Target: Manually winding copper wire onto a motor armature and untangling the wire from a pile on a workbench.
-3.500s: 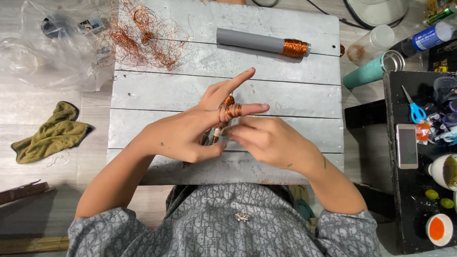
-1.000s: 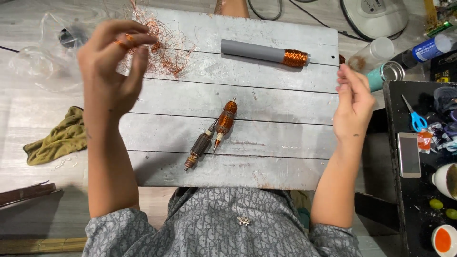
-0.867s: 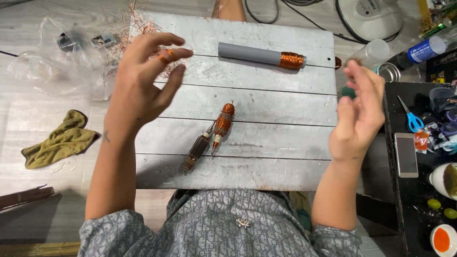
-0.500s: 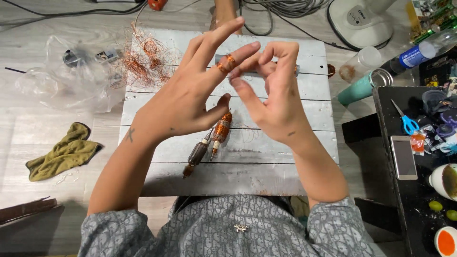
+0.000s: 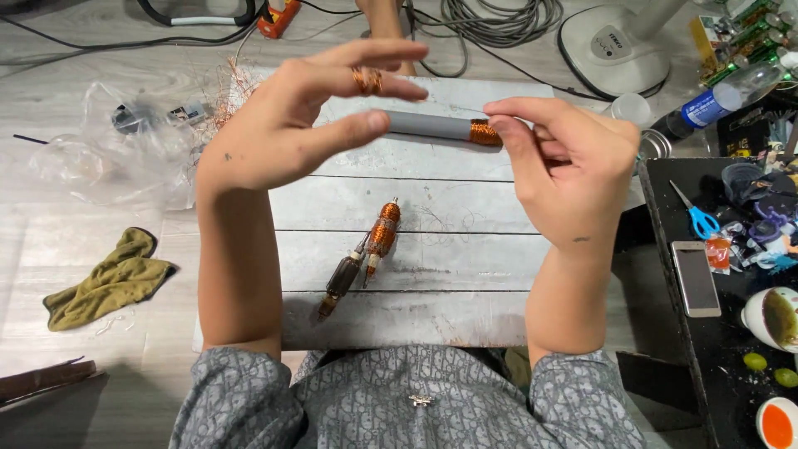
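My left hand [image 5: 291, 133] is raised over the grey wooden board [image 5: 465, 199], fingers stretched out, with copper wire [image 5: 366, 81] wound like a ring around one finger. My right hand [image 5: 573, 158] is pinched, thumb against fingertips, on a very thin strand that runs toward the left hand. Under both hands lies a grey tube [image 5: 424, 125] with a copper coil [image 5: 485, 133] at its right end. Two small armatures lie side by side on the board: one wound with copper [image 5: 382, 237] and a darker one [image 5: 341, 278].
A loose copper wire tangle [image 5: 226, 90] and a clear plastic bag [image 5: 108, 158] lie at the left, an olive cloth [image 5: 108, 278] below them. A black side table at the right holds blue scissors [image 5: 700, 221], a phone [image 5: 695, 278] and cups [image 5: 773, 318]. Cables [image 5: 490, 17] and a fan base [image 5: 615, 46] lie beyond.
The hands were far apart a second ago, then met above the board. Now they are a little apart again, with the right hand pinched beside the tube's coil.
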